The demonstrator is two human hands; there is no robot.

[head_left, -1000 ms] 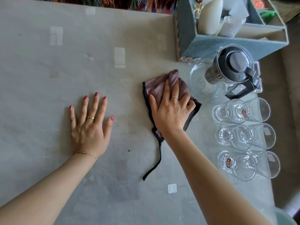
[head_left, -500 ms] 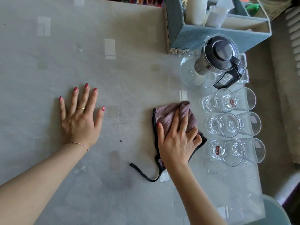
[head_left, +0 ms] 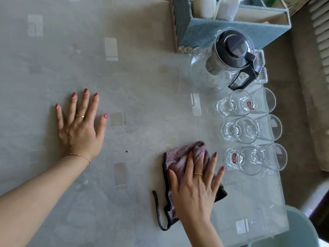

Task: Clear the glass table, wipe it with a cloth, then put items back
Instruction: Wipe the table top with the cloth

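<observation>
A mauve cloth (head_left: 179, 159) with a dark trim and a trailing strap lies on the glass table (head_left: 135, 82), low and right of centre. My right hand (head_left: 195, 186) presses flat on the cloth with fingers spread and straight. My left hand (head_left: 80, 125) rests flat on the bare glass at the left, fingers spread. A glass jug (head_left: 222, 66) with a dark lid and handle stands at the right. Several clear drinking glasses (head_left: 240, 129) stand in two rows below the jug, just right of the cloth.
A blue fabric organiser box (head_left: 222, 31) with bottles inside stands at the far right behind the jug. The table's right edge (head_left: 283, 202) runs close past the glasses. A small dark speck (head_left: 126, 151) lies between my hands. A pale round object (head_left: 299, 229) sits below the near right corner.
My right hand has dragged the cloth toward me along the glasses, from beside the jug to beside the nearest glass. My left hand has stayed flat in place.
</observation>
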